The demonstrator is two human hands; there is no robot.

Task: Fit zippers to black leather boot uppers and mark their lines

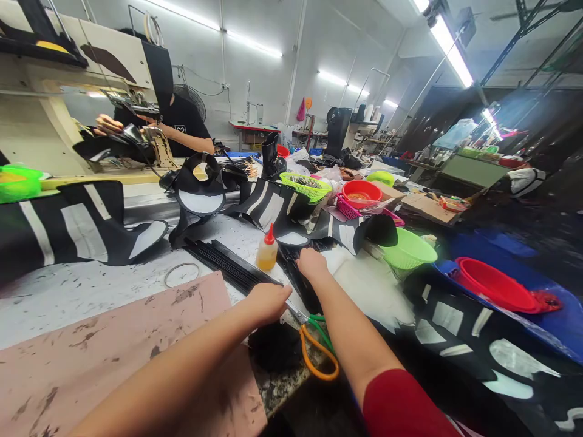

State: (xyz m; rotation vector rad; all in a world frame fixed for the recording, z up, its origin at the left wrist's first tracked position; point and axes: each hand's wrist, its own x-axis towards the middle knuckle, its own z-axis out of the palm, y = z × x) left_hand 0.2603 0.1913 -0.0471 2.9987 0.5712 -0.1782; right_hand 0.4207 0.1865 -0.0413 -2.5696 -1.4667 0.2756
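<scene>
My left hand (pixel 268 301) is curled closed at the near end of a bundle of long black strips (pixel 228 264) on the white worktable (pixel 91 285); what its fingers grip is hidden. My right hand (pixel 311 265) reaches over a pile of black pieces (pixel 296 276), fingers bent down onto them, the grip unclear. Scissors with orange and green handles (pixel 319 346) lie between my forearms. A small glue bottle with a red tip (pixel 267 250) stands just beyond my hands.
A pink board (pixel 113 352) covers the near left. Black-and-white boot uppers (pixel 77 227) lie around. Green baskets (pixel 407 250), red bowls (pixel 489 284) and a pink tray (pixel 348 207) sit at right. Another person (pixel 182 124) works at a sewing machine (pixel 136 121) at far left.
</scene>
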